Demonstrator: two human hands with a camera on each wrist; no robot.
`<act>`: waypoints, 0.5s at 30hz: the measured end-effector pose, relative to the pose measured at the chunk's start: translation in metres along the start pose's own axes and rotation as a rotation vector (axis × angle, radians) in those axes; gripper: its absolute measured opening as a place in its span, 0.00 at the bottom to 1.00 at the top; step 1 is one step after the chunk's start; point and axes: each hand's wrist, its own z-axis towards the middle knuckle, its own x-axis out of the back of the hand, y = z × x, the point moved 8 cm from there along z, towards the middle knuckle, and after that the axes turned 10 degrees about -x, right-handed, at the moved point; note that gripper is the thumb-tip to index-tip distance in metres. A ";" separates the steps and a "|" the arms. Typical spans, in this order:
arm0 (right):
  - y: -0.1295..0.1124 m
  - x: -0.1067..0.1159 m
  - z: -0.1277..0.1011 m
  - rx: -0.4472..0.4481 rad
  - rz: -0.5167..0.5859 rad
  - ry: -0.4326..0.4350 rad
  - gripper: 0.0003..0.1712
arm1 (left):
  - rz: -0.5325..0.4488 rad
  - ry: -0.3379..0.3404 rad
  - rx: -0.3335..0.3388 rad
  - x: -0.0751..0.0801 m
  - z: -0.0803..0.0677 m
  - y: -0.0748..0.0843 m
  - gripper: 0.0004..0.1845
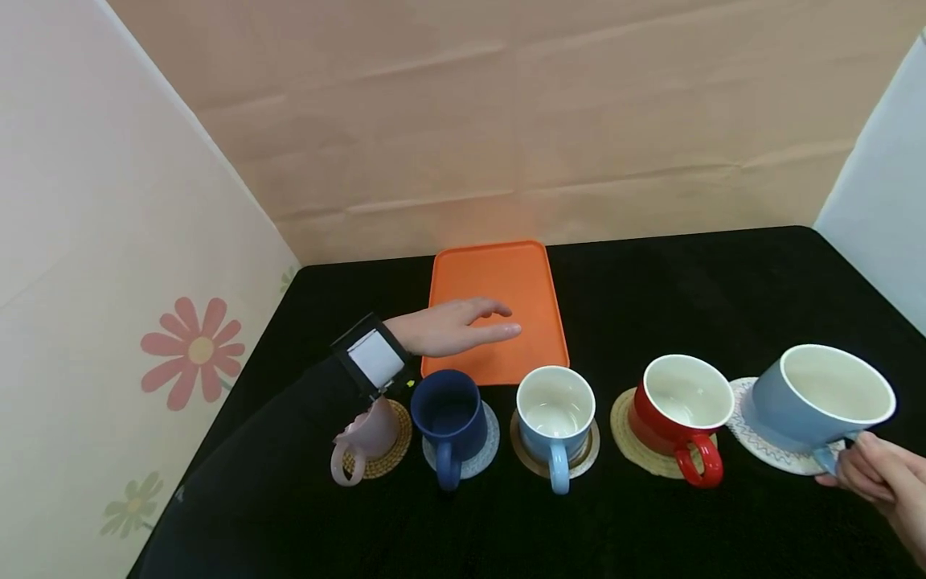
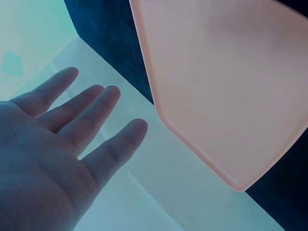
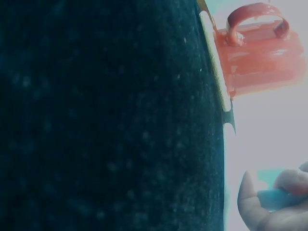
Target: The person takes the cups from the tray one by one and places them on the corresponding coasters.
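My left hand [image 1: 454, 328] reaches over the orange tray [image 1: 499, 281] with its fingers extended and nothing held; the left wrist view also shows the spread fingers [image 2: 103, 120] beside the tray [image 2: 231, 86]. At the far right, my right hand [image 1: 886, 474] grips the handle of a wide light blue mug [image 1: 796, 410]. That mug overlaps a white patterned coaster [image 1: 777, 454] in the head view. In the right wrist view, fingers [image 3: 255, 207] curl round the blue handle [image 3: 274, 198], and the red mug [image 3: 262, 57] stands nearby.
A pink cup [image 1: 370, 438], a dark blue mug [image 1: 450, 418], a smaller light blue mug [image 1: 553, 434] and the red mug with its handle [image 1: 700, 462] stand in a row on round coasters. My left sleeve passes over the pink cup. A brown paper wall [image 1: 506, 121] rises behind the black table.
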 end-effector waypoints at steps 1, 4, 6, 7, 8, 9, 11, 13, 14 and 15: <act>0.001 0.001 0.000 0.009 0.014 -0.002 0.25 | -0.002 0.000 0.000 0.000 0.000 0.000 0.34; 0.004 0.002 0.001 0.027 0.045 -0.002 0.25 | -0.007 0.001 -0.003 -0.001 -0.001 -0.001 0.34; 0.006 0.002 0.002 0.026 0.021 0.008 0.25 | -0.007 0.002 -0.002 -0.001 -0.001 -0.002 0.34; 0.007 0.002 0.002 0.022 -0.007 0.015 0.25 | -0.008 0.002 -0.001 -0.002 -0.001 -0.002 0.34; 0.008 0.003 0.003 0.013 -0.038 0.025 0.25 | -0.009 0.002 0.000 -0.002 -0.001 -0.002 0.34; 0.010 0.004 0.003 -0.001 -0.070 0.040 0.25 | -0.010 0.001 0.000 -0.002 -0.001 -0.002 0.33; 0.013 0.007 0.004 -0.032 -0.119 0.061 0.24 | -0.006 -0.001 -0.001 -0.002 -0.001 -0.002 0.34; 0.014 0.014 0.003 -0.037 -0.121 0.095 0.24 | -0.002 -0.002 0.001 -0.002 -0.001 -0.001 0.33; 0.013 0.018 0.004 -0.014 -0.124 0.115 0.24 | -0.001 -0.003 0.002 -0.002 -0.001 -0.001 0.34; 0.015 0.025 0.006 0.000 -0.140 0.134 0.24 | 0.001 -0.004 0.002 -0.002 -0.001 -0.001 0.34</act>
